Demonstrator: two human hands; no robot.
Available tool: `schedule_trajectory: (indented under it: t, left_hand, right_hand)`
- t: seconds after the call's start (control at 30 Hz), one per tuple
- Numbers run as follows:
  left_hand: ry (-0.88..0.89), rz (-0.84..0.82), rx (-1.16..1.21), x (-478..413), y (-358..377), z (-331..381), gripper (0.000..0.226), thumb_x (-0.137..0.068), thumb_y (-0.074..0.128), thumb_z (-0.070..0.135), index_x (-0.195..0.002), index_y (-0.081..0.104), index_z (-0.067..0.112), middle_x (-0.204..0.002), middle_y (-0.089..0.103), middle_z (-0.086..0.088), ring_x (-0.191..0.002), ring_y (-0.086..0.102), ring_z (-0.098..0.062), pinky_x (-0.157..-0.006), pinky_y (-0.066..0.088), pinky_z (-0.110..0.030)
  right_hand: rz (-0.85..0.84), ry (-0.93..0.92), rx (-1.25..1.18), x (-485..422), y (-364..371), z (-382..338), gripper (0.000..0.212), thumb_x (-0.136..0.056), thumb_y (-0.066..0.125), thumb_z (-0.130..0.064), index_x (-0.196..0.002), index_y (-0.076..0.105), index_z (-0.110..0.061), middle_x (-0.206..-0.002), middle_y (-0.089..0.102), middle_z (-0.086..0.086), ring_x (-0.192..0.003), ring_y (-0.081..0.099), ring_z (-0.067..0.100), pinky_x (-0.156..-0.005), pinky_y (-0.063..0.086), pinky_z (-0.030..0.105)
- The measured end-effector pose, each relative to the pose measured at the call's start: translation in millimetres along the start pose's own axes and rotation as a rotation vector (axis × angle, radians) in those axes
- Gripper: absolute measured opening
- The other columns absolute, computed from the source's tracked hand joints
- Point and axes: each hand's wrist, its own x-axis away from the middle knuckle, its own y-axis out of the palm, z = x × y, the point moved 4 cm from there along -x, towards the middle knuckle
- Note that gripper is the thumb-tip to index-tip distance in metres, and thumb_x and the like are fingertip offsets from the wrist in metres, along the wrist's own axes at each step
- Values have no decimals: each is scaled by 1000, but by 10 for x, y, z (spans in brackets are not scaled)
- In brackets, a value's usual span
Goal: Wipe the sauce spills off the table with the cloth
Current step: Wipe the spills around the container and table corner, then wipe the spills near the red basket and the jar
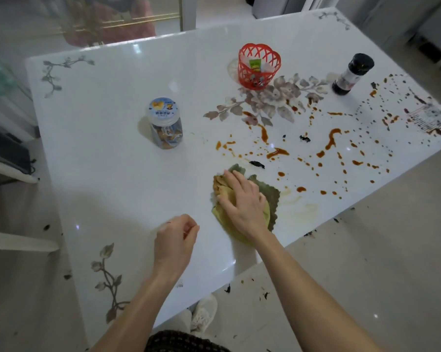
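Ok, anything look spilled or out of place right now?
Orange-brown sauce spills spatter the right half of the table, dark scraps lie among them, and more litter the floor. The jar, bottle and basket stand upright.

Nothing there could be read properly. The jar [166, 133] on the surface had a lid [164, 109] with a blue-and-white label and a row of characters, upside down from where I stood and too blurred to make out. The green packet [255, 65] in the basket [258, 81] and the bottle [351, 74] label were equally illegible.
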Motion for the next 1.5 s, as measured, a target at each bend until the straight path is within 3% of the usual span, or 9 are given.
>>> schedule_trajectory:
  t: [0.23, 0.43, 0.6, 0.7, 0.83, 1.0, 1.23, 1.37, 1.5]
  left_hand:
    - [-13, -95, -42, -206, 199, 227, 28, -89, 60, 24, -114, 60, 13, -97, 64, 2, -89, 60, -13, -72, 34, -17]
    - [-149, -153, -164, -435, 401, 583, 31, -82, 65, 33, -105, 55, 16, -108, 54, -2, -103, 51, -20, -72, 28, -21]
    - [-130, -154, -143, -499, 358, 663, 6, -76, 56, 19, -76, 51, 16, -80, 52, 2, -78, 52, -19, -56, 27, -22]
    - [-137, -127, 27, -493, 215, 634, 10, -71, 59, 12, -72, 49, 10, -67, 53, -1, -59, 42, -13, -49, 31, -20]
    - [-86, -43, 237, -613, -139, 800, 17, -70, 57, 0, -78, 50, 13, -65, 52, 1, -55, 39, -10, -47, 33, -14]
    - [258, 16, 117, -581, -530, 1188, 37, -68, 59, -5, -88, 47, 24, -76, 57, 5, -66, 49, -13, -59, 39, -22]
    - [283, -341, -55, -44, -165, 868, 25, -78, 67, 16, -83, 44, 23, -80, 57, 8, -76, 54, -10, -66, 46, -25]
    - [129, -132, -29, -257, -239, 574, 21, -79, 68, 12, -78, 50, 23, -73, 59, 12, -68, 57, -3, -61, 46, -20]
    - [-46, 9, -123, -492, -269, 283, 18, -82, 67, 24, -81, 49, 21, -78, 62, 5, -75, 60, -17, -64, 42, -27]
  right_hand:
    - [204, 140, -61, 237, -187, 295, 42, -89, 68, -25, -130, 59, -20, -124, 52, -2, -121, 39, 21, -98, 26, 33]
    - [237, 229, -178, 147, -286, 281, 35, -81, 75, -20, -112, 59, -21, -116, 43, -4, -116, 41, 21, -99, 36, 38]
    - [-19, 173, -77, -86, -383, 259, 81, -84, 69, -40, -152, 27, -32, -143, 41, -7, -134, 29, 20, -109, 22, 43]
    - [-193, 206, -48, -253, -369, 182, 57, -83, 70, -37, -135, 50, -29, -122, 60, -4, -120, 46, 22, -103, 28, 38]
    - [-151, 271, -638, -289, -573, 153, 23, -77, 73, -10, -99, 68, -14, -96, 72, 9, -92, 68, 27, -85, 57, 48]
    - [-73, 231, -948, -312, -947, 185, 30, -81, 62, 17, -96, 69, -7, -94, 74, -7, -100, 65, 15, -87, 53, 28]
    - [299, 371, -494, -116, -954, 426, 28, -86, 53, 4, -90, 67, -21, -101, 65, -5, -104, 58, 16, -98, 49, 44]
    - [265, -14, -221, -95, -495, -43, 31, -90, 54, -10, -117, 66, -17, -121, 60, -2, -117, 48, 14, -105, 39, 39]
    - [286, -103, -39, -37, -126, -332, 26, -84, 70, -30, -108, 64, -20, -117, 57, -1, -118, 49, 19, -101, 39, 39]
